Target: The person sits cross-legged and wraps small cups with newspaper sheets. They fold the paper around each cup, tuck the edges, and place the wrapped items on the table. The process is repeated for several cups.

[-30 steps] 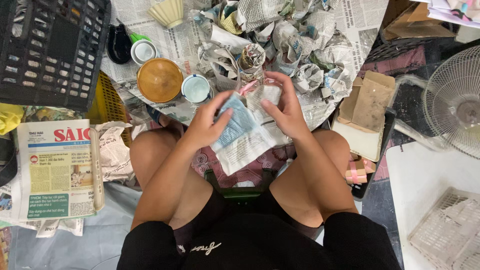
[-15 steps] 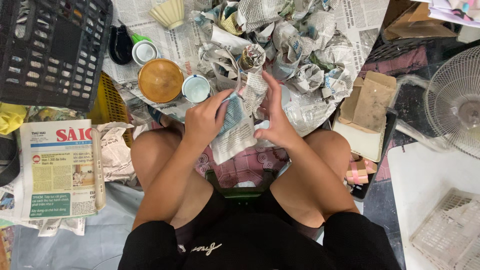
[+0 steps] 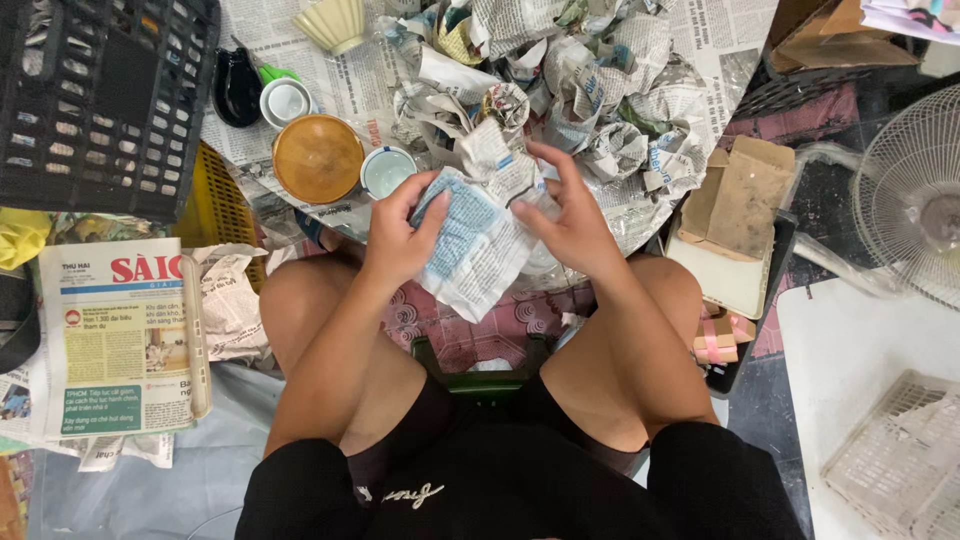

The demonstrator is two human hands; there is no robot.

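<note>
Between the knees, both hands hold a bundle [image 3: 478, 245] wrapped in newspaper. It sits up off the floor, just in front of the person, near the edge of a big paper sheet [image 3: 340, 80] spread on the floor.

The left hand [image 3: 398, 238] cups the left side of the bundle, with the thumb pressed on top and the fingers curled under. The right hand [image 3: 572, 222] holds the right side, with the fingers bent and pressing the paper in at the top corner. Both hands are closed on it.

The paper looks thin, soft and crinkly, so it could tear if pulled hard. I cannot see what is inside. It looks light, but it may be something that breaks, so it is best held from under with a flat palm, not by a loose paper flap.

Just past the hands are a small pale cup [image 3: 386, 170] and an orange bowl [image 3: 318, 158]. Behind them lies a heap of crumpled paper wads [image 3: 600, 90]. A black crate [image 3: 100, 100] stands at the far left, and a folded newspaper [image 3: 120, 335] lies by the left knee.
</note>
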